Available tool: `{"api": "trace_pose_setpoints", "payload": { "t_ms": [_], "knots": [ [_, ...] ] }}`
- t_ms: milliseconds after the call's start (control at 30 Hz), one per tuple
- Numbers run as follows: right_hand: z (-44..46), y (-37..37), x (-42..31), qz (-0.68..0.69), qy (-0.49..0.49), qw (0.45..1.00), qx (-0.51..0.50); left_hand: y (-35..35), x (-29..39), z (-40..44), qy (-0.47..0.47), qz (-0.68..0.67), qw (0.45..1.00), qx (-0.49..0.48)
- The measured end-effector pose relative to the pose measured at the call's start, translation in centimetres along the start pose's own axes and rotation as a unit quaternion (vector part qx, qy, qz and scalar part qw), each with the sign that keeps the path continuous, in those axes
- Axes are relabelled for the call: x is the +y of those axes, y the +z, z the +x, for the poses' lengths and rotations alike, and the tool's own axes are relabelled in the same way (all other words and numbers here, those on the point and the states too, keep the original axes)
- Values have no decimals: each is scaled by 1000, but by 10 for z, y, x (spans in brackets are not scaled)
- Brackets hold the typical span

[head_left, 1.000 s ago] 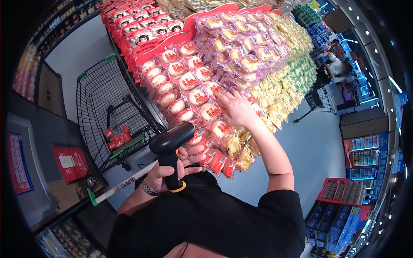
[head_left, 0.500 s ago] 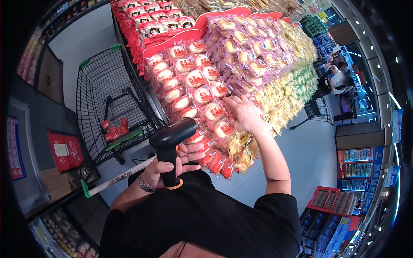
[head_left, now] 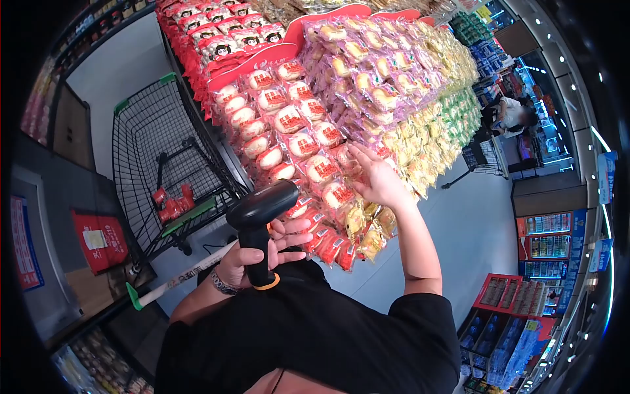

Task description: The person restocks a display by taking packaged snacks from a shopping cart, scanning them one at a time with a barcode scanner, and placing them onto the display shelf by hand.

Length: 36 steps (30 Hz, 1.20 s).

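While my left hand [head_left: 244,262] grips the upright handle of a black barcode scanner [head_left: 262,205], thumb across the front and the other fingers partly spread beside it, my right hand [head_left: 380,182] is well apart from it. The right one is open, fingers stretched over the red-printed wrapped buns [head_left: 322,169]; whether the fingertips press on a packet, I cannot tell. The scanner's head is in front of the near part of the bun display, and a patterned band [head_left: 224,284] circles my left wrist. Beyond my right hand are purple-wrapped cakes [head_left: 377,72], with yellow-wrapped cakes [head_left: 426,148] to its right. To my left, a wire shopping cart [head_left: 141,154] holds a few red packets [head_left: 175,205]. Farther off, a person [head_left: 515,117] is near another cart [head_left: 485,157].
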State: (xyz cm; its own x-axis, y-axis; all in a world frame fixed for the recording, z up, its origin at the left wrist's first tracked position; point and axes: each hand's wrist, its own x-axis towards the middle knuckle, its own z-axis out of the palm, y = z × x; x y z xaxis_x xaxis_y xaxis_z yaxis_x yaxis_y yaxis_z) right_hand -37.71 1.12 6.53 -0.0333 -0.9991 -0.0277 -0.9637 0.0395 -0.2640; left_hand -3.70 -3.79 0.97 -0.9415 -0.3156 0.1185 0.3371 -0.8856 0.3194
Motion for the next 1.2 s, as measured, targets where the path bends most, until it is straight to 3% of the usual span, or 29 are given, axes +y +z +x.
{"api": "trace_pose_setpoints", "payload": {
  "t_ms": [167,200,400,733,1200],
  "knots": [
    [-23,-18,-5,-17,93,994,-47,-1,0,0,4,1,1000,-4],
    [-29,-12,-2,-47,29,998,27,-1,0,0,5,2,1000,-5],
    [-38,4,11,-131,-2,991,-12,1,-4,3,-4,-3,1000,-6],
    [-32,-2,5,-185,16,978,-93,2,-10,8,-9,-21,999,-34],
    [-35,2,1,-183,23,981,-60,4,-9,2,-4,-16,1000,8]
  ]
}}
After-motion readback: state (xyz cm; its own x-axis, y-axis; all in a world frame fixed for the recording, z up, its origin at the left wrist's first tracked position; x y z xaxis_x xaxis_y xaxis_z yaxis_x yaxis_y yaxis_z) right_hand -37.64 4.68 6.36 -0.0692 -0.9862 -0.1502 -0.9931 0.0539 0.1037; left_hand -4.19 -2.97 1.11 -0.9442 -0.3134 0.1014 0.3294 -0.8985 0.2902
